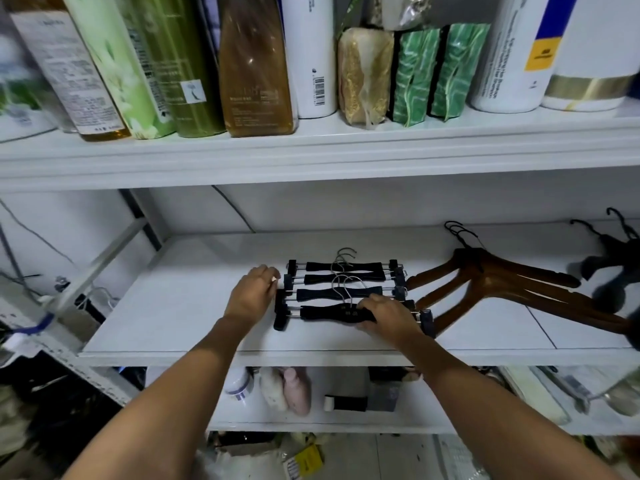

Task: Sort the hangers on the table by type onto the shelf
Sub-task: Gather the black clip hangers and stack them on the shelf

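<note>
Where the middle shelf (173, 306) runs white and flat, four black clip hangers (318, 294) lie in a near-to-far row at its centre. Right hand (388, 318) grips the nearest clip hanger (322, 311), fingers curled over its bar. Left hand (251, 294) sits at the row's left end, fingers bent toward the clips; pinching or only touching, cannot tell. Brown wooden hangers (502, 282) lie just right of the row, dark hangers (620, 261) at far right.

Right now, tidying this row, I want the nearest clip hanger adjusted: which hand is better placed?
Right, probably. The right hand grips the nearest clip hanger at its middle bar, so it can steer it; the left hand sits at the row's left end, away from its bar.
</note>
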### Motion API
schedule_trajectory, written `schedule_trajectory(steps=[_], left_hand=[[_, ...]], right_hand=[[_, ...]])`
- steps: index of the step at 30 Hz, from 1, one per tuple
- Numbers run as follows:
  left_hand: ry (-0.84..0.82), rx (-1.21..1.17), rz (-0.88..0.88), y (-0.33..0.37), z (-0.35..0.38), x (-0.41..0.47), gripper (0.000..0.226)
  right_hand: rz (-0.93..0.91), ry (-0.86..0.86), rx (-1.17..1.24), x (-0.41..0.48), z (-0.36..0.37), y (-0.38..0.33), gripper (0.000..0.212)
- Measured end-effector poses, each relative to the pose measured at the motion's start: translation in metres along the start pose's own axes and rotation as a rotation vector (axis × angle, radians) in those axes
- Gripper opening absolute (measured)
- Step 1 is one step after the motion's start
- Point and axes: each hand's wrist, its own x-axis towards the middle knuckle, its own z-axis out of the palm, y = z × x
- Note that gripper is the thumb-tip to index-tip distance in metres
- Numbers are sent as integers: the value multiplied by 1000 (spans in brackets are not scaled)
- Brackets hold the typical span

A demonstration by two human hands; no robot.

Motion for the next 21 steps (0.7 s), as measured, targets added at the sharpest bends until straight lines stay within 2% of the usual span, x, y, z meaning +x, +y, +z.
schedule_trajectory(steps=[5, 10, 15, 18, 21], left_hand=[[-125, 28, 61, 24, 27, -3, 27], [-334, 40, 90, 34, 58, -8, 52], [-435, 69, 105, 33, 74, -12, 74], [-489, 93, 89, 31, 78, -11, 77], [-549, 119, 70, 30, 82, -9, 72]], right_hand=[[-1, -48, 31, -1, 11, -3, 45], [22, -27, 44, -2, 19, 1, 44], [1, -11, 36, 5, 22, -1, 43], [-14, -18, 12, 8, 25, -1, 45], [-26, 69, -60, 10, 28, -2, 53]])
